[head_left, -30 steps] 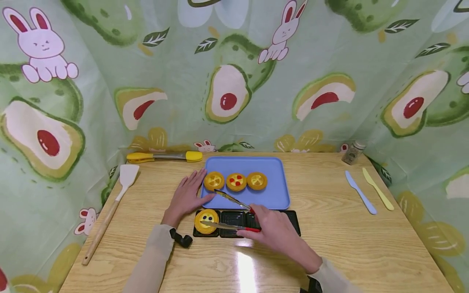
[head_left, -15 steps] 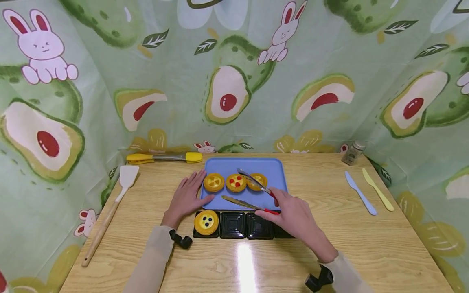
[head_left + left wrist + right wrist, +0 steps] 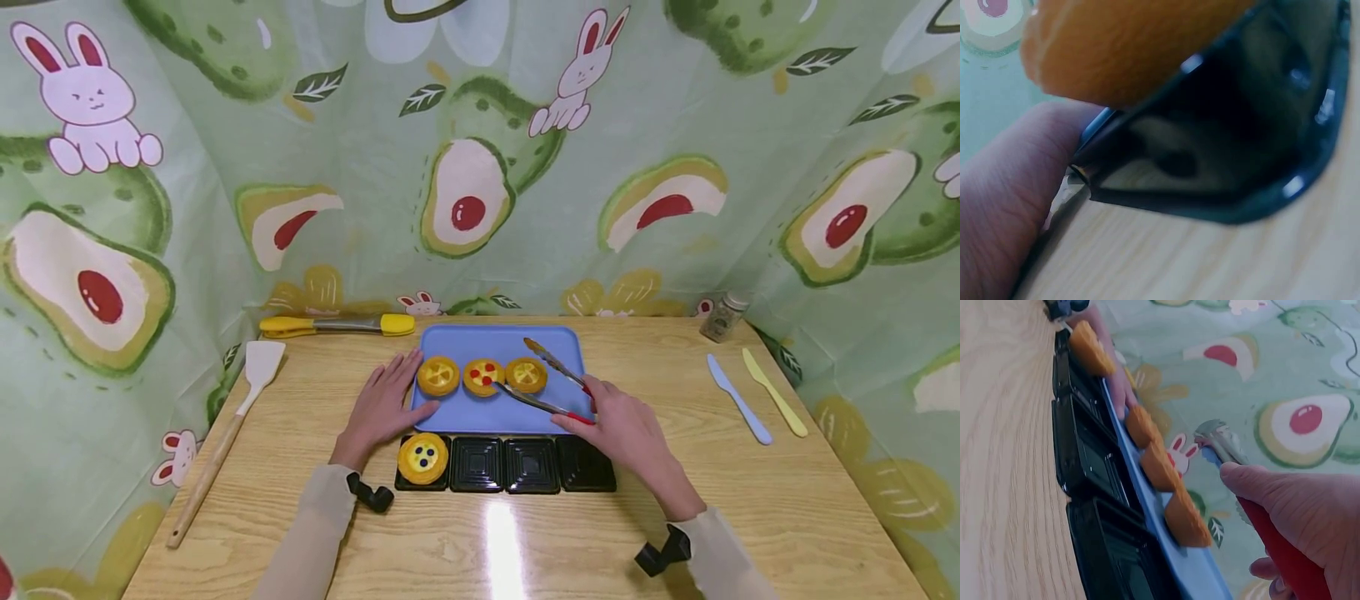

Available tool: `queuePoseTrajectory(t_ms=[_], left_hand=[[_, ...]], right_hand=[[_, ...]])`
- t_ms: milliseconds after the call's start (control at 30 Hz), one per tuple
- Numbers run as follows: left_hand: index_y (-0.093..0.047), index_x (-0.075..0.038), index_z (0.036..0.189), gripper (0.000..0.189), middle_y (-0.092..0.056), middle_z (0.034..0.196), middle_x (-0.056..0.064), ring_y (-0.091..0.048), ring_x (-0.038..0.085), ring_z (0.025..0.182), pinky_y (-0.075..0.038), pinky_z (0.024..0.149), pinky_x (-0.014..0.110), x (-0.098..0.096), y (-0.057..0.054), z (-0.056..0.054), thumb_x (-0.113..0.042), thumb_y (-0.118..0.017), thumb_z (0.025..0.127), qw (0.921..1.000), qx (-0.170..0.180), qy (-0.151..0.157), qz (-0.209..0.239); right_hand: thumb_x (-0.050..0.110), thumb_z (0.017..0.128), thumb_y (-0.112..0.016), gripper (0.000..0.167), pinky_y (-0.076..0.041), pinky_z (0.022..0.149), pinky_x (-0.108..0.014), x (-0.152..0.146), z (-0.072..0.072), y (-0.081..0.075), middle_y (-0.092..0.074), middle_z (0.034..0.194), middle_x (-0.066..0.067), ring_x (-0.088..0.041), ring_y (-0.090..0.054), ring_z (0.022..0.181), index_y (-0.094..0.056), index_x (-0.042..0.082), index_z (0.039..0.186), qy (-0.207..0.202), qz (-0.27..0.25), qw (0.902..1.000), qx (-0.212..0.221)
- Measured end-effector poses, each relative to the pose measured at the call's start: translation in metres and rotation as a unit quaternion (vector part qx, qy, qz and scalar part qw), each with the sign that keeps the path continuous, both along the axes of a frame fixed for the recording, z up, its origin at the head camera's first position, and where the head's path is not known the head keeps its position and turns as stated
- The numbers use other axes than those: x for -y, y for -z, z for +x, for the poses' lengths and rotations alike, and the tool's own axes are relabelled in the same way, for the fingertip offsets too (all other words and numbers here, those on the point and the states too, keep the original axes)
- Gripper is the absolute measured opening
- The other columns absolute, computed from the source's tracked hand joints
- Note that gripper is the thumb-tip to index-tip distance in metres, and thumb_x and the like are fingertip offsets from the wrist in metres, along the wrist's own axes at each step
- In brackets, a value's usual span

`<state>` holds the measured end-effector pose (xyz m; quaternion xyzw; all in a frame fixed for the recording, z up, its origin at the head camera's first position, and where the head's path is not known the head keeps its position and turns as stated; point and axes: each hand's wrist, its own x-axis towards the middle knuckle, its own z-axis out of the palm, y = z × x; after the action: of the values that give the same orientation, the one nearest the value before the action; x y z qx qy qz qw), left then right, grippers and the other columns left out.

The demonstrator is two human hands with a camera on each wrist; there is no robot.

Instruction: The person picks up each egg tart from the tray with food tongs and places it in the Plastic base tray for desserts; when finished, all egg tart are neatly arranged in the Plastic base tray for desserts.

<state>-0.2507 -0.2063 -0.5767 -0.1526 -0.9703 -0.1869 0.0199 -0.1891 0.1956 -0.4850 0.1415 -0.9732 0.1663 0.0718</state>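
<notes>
My right hand (image 3: 626, 427) grips red-handled metal tongs (image 3: 557, 364), their arms spread over the blue tray (image 3: 480, 418). One tip is beyond the rightmost egg tart (image 3: 527, 376), the other near the red-dotted tart (image 3: 483, 377). Another tart (image 3: 438, 377) sits at the tray's left side. My left hand (image 3: 382, 408) rests with extended fingers along the tray's left edge, thumb at the front corner. In front of the tray is a row of black square containers (image 3: 477, 463); the leftmost bears a tart with dark berries (image 3: 422, 458). The right wrist view shows the red tong handle (image 3: 1279, 550) in my grasp.
Yellow-ended tongs (image 3: 345, 324) lie at the back left, a white spatula (image 3: 258, 367) along the left side. To the right are a blue knife (image 3: 738, 400), a yellow knife (image 3: 775, 392) and a seasoning jar (image 3: 723, 318). A patterned curtain (image 3: 480, 200) encloses the table.
My right hand has carried the tongs from over the berry tart, back and rightward across the tray to the rightmost tart. The left hand stays where it was.
</notes>
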Motion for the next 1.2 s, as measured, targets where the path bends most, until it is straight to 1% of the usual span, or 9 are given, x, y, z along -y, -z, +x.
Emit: queuePoseTrajectory(t_ms=[167,400,600,767,867,1033,1200], left_hand=[[-0.014,-0.022,0.17,0.106,-0.019,0.174,-0.002,-0.015,0.026,0.161,-0.012,0.129,0.054,0.0,0.0,0.0,-0.083,-0.048,0.09,1.0,0.002,0.001,-0.002],[-0.014,-0.022,0.17,0.106,-0.018,0.174,-0.002,-0.015,0.025,0.161,-0.012,0.129,0.054,0.002,0.001,0.001,-0.083,-0.048,0.09,1.0,0.002,0.001,-0.004],[-0.015,-0.021,0.17,0.105,-0.019,0.174,-0.001,-0.016,0.026,0.161,-0.012,0.129,0.054,0.002,-0.001,0.001,-0.082,-0.05,0.091,1.0,-0.002,0.002,0.001],[-0.015,-0.021,0.17,0.105,-0.02,0.174,0.0,-0.016,0.027,0.161,-0.013,0.128,0.055,0.001,-0.001,0.001,-0.081,-0.051,0.091,1.0,-0.003,0.0,0.002],[-0.015,-0.021,0.17,0.105,-0.019,0.174,-0.001,-0.015,0.026,0.161,-0.012,0.129,0.054,0.001,0.0,0.001,-0.081,-0.05,0.091,1.0,-0.001,0.0,0.002],[-0.016,-0.021,0.17,0.106,-0.019,0.174,-0.001,-0.015,0.026,0.161,-0.012,0.129,0.054,0.0,0.001,0.001,-0.082,-0.05,0.09,1.0,-0.004,0.0,0.003],[-0.016,-0.021,0.17,0.107,-0.02,0.174,-0.001,-0.016,0.027,0.161,-0.013,0.128,0.055,-0.001,0.002,0.0,-0.082,-0.052,0.089,1.0,-0.006,-0.001,0.0]], right_hand=[[0.066,0.083,-0.078,0.074,-0.034,0.047,-0.029,-0.006,-0.005,0.007,-0.055,0.078,-0.001,-0.015,-0.046,0.06,-0.065,0.002,0.119,0.009,0.005,0.9999,0.011],[0.067,0.084,-0.077,0.07,-0.037,0.048,-0.03,-0.011,-0.008,0.013,-0.056,0.077,0.0,-0.016,-0.049,0.06,-0.065,0.004,0.112,0.007,0.008,0.9998,0.019],[0.065,0.084,-0.078,0.067,-0.03,0.047,-0.03,-0.013,-0.013,0.02,-0.047,0.07,0.0,-0.016,-0.044,0.058,-0.064,0.005,0.11,0.007,0.011,0.9996,0.023],[0.066,0.084,-0.077,0.072,-0.024,0.049,-0.029,-0.01,-0.015,0.025,-0.039,0.066,0.002,-0.015,-0.039,0.055,-0.066,0.003,0.117,0.004,0.022,0.9991,0.037],[0.067,0.084,-0.077,0.07,-0.022,0.048,-0.029,-0.009,-0.014,0.028,-0.034,0.065,0.002,-0.014,-0.036,0.053,-0.066,0.004,0.112,0.007,0.03,0.9986,0.043],[0.068,0.084,-0.076,0.063,-0.02,0.048,-0.028,-0.009,-0.015,0.031,-0.031,0.064,0.003,-0.013,-0.034,0.052,-0.062,0.008,0.098,0.008,0.042,0.9986,0.031],[0.067,0.085,-0.076,0.061,-0.02,0.048,-0.027,-0.009,-0.015,0.032,-0.031,0.064,0.003,-0.013,-0.035,0.051,-0.059,0.009,0.094,0.005,0.044,0.9987,0.025]])
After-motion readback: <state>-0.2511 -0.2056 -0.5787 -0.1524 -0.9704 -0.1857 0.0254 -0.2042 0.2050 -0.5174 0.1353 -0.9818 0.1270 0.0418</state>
